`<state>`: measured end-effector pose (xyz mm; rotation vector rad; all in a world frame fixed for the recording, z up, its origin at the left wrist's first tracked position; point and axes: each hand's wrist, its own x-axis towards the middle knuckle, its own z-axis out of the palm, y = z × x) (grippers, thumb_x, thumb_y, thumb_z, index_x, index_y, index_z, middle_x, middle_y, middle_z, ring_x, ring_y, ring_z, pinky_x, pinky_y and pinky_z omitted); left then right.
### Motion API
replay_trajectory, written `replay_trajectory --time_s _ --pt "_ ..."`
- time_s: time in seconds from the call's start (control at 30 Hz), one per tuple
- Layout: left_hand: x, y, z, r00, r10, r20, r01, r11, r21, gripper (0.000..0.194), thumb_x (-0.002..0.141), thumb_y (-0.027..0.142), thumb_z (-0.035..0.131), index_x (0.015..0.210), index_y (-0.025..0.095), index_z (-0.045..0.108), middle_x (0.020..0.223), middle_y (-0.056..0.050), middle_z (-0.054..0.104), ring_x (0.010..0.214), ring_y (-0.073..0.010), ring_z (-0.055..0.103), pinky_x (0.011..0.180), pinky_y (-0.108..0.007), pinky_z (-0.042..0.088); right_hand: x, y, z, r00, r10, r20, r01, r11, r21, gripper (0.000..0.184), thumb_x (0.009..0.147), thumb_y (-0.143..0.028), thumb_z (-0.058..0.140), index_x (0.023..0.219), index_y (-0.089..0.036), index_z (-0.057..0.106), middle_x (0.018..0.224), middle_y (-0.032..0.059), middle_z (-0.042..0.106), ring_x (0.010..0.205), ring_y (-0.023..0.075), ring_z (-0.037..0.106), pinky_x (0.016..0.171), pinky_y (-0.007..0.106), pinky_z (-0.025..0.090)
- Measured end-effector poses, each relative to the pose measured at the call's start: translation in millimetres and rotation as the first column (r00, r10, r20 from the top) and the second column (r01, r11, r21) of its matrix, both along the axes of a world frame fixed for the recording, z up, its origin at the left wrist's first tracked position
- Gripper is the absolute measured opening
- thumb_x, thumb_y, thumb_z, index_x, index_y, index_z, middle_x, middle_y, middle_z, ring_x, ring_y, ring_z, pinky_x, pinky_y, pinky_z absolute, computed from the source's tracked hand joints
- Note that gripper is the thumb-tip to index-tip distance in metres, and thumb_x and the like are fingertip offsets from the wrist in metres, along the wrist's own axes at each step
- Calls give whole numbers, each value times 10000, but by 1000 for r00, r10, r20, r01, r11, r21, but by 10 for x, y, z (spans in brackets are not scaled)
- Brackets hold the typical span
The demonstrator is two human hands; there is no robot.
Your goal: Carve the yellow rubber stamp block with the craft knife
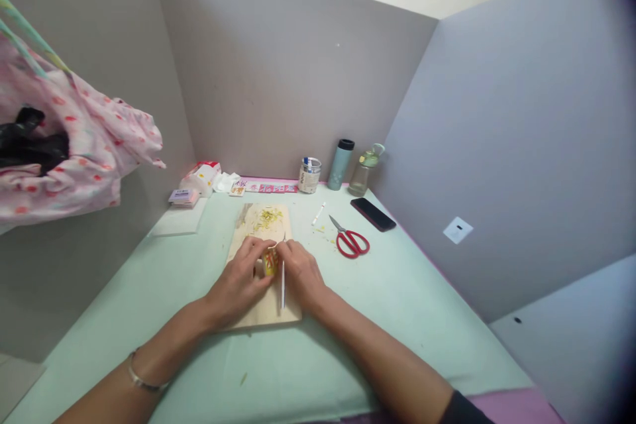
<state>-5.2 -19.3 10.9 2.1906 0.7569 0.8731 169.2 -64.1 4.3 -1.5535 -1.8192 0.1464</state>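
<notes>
Both my hands meet over a wooden board (261, 318) on the table. My left hand (243, 278) is closed around a small yellow block (271, 262) with red markings on its face, its thumb and fingers on either side. Close against the block, my right hand (301, 271) grips a slim white-handled craft knife (283, 288); a thin pointed tip shows past the fingers. My fingers partly hide the block and the knife. Yellow-green shavings (268, 216) lie scattered on the far part of the board.
Right of the board lie red-handled scissors (352, 242), a white stick (318, 213) and a phone (372, 214). A tin (309, 175) and two bottles (340, 164) stand along the back. A pink spotted cloth bag (99, 146) hangs at left, near a stack of small blocks (183, 197).
</notes>
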Motion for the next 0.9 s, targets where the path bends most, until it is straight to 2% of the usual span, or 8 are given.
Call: replay_trajectory --time_s 0.03,0.1,0.17,0.3,0.4,0.6,0.9 --pt "-10 17 9 1000 6 17 -6 1000 -20 444 877 225 623 1308 250 523 1207 -61 499 1128 -238 589 1016 -428 497 59 33 -4 999 -12 -46 12 1000 -1 54 952 -180 614 996 -178 646 946 39 647 857 187 614 777 345 522" --pt "-35 56 26 998 16 56 -13 998 -61 452 859 242 650 1295 253 530 1245 -68 494 1182 -251 568 1040 -445 485 186 101 -5 988 -27 -154 25 1000 -12 180 973 -315 626 1050 -153 641 985 33 661 827 167 647 749 345 556" --pt "-62 89 39 995 9 103 1 995 -103 458 849 233 650 1290 259 529 1303 -76 493 1229 -256 551 1062 -460 474 282 149 11 963 -15 -269 7 1000 -30 229 980 -362 619 1044 -143 640 941 21 667 746 142 650 681 310 563" --pt "-85 104 57 982 -31 185 68 979 -192 443 862 248 628 1287 271 507 1376 -88 508 1160 -235 620 1008 -452 530 287 130 93 884 66 -463 -101 994 -51 156 935 -309 613 871 -168 601 687 -35 615 559 106 568 541 236 492" --pt "-80 88 78 976 -32 216 85 967 -240 436 856 282 644 1271 265 508 1375 -100 516 1148 -244 629 986 -459 544 211 58 173 823 102 -559 -155 987 -47 87 870 -275 580 827 -201 565 614 -43 598 538 118 555 542 241 480" --pt "-77 76 106 972 -35 231 96 960 -262 434 858 302 653 1268 268 516 1370 -96 502 1167 -249 611 1003 -465 521 173 -12 262 765 138 -630 -205 978 -35 64 817 -265 579 842 -206 585 661 -35 606 600 137 594 610 264 500" --pt "-79 84 71 973 -49 224 100 970 -223 425 862 276 658 1268 272 532 1356 -86 507 1164 -255 605 1026 -482 502 182 5 230 763 150 -629 -210 978 -21 103 766 -266 662 820 -211 594 711 -24 619 650 150 582 623 268 496"
